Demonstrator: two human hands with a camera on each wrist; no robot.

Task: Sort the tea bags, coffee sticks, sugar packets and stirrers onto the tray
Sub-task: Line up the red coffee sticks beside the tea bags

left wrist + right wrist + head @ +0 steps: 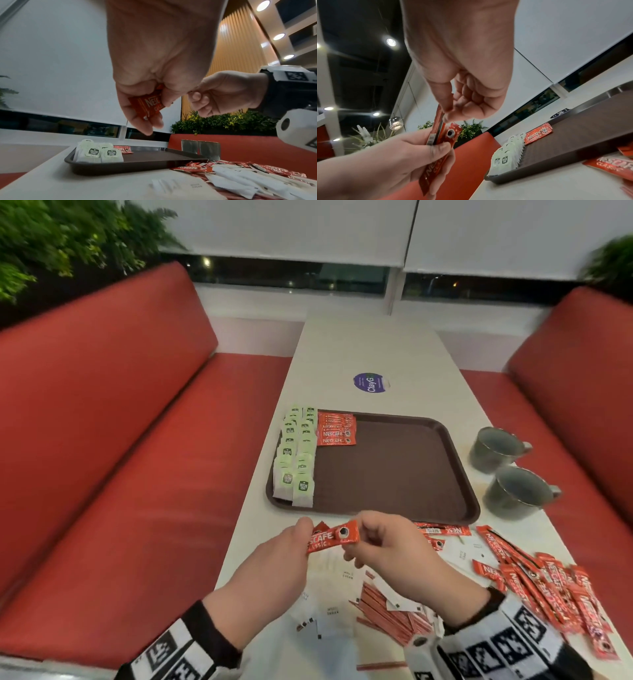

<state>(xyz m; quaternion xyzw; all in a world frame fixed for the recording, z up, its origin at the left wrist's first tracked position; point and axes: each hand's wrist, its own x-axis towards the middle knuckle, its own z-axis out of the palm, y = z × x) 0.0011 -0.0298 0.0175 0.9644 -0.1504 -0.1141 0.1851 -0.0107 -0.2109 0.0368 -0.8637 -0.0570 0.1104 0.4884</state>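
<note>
Just in front of the brown tray (394, 474), both hands hold a small bundle of red coffee sticks (334, 537) above the table. My left hand (306, 534) grips the bundle's lower end (147, 106). My right hand (359, 537) pinches the top of one stick (439, 117) between thumb and forefinger. On the tray, green-tagged tea bags (296, 453) lie in two rows along the left side, with a few coffee sticks (336, 429) beside them at the back. Loose coffee sticks (534, 580), white sugar packets (329, 611) and thin reddish stirrers (387, 611) lie on the near table.
Two grey mugs (496, 450) (520, 493) stand right of the tray. A round purple sticker (371, 382) sits on the narrow white table (370, 344) behind it. Red bench seats (137, 474) flank both long sides. Most of the tray's surface is bare.
</note>
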